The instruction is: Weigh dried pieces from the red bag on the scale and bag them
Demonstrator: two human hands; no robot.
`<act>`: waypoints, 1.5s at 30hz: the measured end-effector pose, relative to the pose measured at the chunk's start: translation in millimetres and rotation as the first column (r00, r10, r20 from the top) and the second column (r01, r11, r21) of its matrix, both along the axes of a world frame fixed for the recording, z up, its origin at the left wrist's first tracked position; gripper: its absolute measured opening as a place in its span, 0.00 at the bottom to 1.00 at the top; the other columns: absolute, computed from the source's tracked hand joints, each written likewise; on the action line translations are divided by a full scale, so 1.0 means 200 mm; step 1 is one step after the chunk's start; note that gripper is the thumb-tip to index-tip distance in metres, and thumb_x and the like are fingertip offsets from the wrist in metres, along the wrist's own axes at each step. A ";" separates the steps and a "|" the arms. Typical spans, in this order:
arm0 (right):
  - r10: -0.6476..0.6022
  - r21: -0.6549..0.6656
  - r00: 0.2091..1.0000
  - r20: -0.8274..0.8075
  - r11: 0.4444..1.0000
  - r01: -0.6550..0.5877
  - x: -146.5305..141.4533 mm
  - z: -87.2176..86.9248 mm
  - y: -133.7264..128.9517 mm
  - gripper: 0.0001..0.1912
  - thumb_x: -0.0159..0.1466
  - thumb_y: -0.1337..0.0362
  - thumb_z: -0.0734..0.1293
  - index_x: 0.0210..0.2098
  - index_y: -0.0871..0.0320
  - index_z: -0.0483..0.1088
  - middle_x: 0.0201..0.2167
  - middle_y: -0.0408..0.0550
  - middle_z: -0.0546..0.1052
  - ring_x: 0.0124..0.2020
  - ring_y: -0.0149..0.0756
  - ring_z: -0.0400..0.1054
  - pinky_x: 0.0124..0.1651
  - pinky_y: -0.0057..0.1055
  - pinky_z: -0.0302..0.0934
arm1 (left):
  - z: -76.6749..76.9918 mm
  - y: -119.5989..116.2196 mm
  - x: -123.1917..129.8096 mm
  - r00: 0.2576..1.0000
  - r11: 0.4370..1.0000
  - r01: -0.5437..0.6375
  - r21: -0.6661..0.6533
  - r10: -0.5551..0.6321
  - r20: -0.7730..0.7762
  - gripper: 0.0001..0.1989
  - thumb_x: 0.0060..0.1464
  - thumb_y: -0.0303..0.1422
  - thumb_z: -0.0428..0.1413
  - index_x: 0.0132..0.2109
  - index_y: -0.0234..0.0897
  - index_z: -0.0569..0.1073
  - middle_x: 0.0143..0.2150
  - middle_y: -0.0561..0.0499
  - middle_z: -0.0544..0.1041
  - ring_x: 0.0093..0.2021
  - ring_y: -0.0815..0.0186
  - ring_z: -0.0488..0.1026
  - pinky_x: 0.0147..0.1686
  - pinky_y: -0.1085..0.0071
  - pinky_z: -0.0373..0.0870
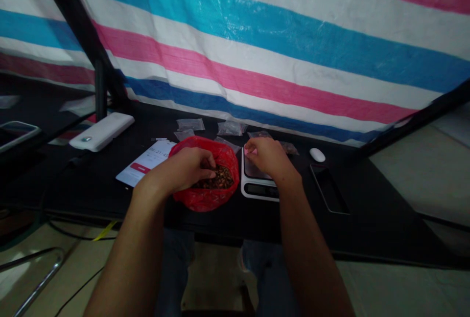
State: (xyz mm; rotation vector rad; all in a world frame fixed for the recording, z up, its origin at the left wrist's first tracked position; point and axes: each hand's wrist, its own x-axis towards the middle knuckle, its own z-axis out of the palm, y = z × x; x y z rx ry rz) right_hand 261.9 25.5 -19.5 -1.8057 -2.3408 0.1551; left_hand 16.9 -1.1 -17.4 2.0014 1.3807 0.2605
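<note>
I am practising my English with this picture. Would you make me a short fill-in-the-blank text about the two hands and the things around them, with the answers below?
1. The left hand reaches into a plastic bag whose colour is ____.
2. The right hand is over the scale, which stands to the ____ of the bag in the picture.
3. The lit screen lies on the bag's ____ side in the picture.

Missing words: red; right; left.
</note>
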 end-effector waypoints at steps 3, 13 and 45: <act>0.023 0.034 0.998 -0.060 0.999 -0.021 0.01 0.00 0.00 0.10 0.66 0.71 0.69 0.44 0.56 0.82 0.44 0.52 0.86 0.48 0.46 0.79 0.50 0.37 0.66 | -0.01 0.00 -0.01 1.000 1.000 0.005 0.012 -0.005 0.014 0.07 0.58 0.34 0.61 0.42 0.39 0.80 0.42 0.49 0.86 0.40 0.61 0.82 0.39 0.68 0.71; -0.041 0.040 0.898 -0.438 0.997 0.065 0.23 0.12 -0.06 0.10 0.62 0.75 0.71 0.42 0.60 0.80 0.41 0.52 0.85 0.42 0.40 0.80 0.45 0.33 0.69 | 0.00 0.01 0.06 0.988 0.997 0.046 0.067 -0.055 0.144 0.06 0.59 0.37 0.60 0.40 0.40 0.77 0.39 0.52 0.85 0.38 0.62 0.81 0.37 0.70 0.71; 0.024 0.144 0.779 -0.627 0.986 0.086 0.37 0.15 -0.11 0.09 0.67 0.66 0.68 0.44 0.58 0.79 0.42 0.52 0.85 0.44 0.42 0.80 0.52 0.40 0.72 | 0.22 0.28 0.74 0.860 0.816 0.476 0.328 -0.355 -0.367 0.12 0.59 0.23 0.58 0.43 0.35 0.86 0.41 0.40 0.87 0.44 0.55 0.84 0.45 0.65 0.71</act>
